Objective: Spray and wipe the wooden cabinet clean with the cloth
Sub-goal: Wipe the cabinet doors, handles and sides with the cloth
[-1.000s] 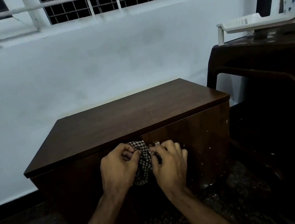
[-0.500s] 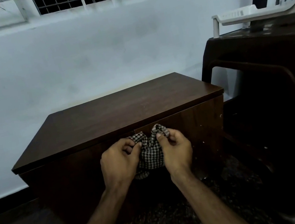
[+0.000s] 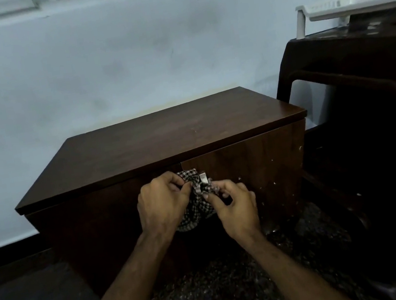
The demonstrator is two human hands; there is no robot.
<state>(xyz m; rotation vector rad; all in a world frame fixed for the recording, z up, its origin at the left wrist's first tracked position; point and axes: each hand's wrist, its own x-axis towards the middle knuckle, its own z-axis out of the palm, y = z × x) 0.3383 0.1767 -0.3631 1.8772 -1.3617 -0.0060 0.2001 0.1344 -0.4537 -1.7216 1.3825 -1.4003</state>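
Observation:
A low dark wooden cabinet point(image 3: 158, 140) stands against the pale wall, its two front doors closed. A black-and-white checked cloth point(image 3: 194, 213) hangs bunched in front of the door seam, just below the top edge. My left hand point(image 3: 161, 205) grips the cloth's left side with fingers curled. My right hand point(image 3: 234, 204) pinches the cloth's upper right part, right by a small metal door handle point(image 3: 203, 179). No spray bottle is in view.
A dark brown plastic chair or table point(image 3: 354, 87) stands close to the cabinet's right side, with a white plastic rack point(image 3: 340, 5) on top. The floor point(image 3: 228, 288) is dark and speckled. A barred window runs along the top of the wall.
Both hands and the cloth have shifted slightly; the right hand moved lower and now pinches the cloth by the metal handle. The view dipped downward, showing less window.

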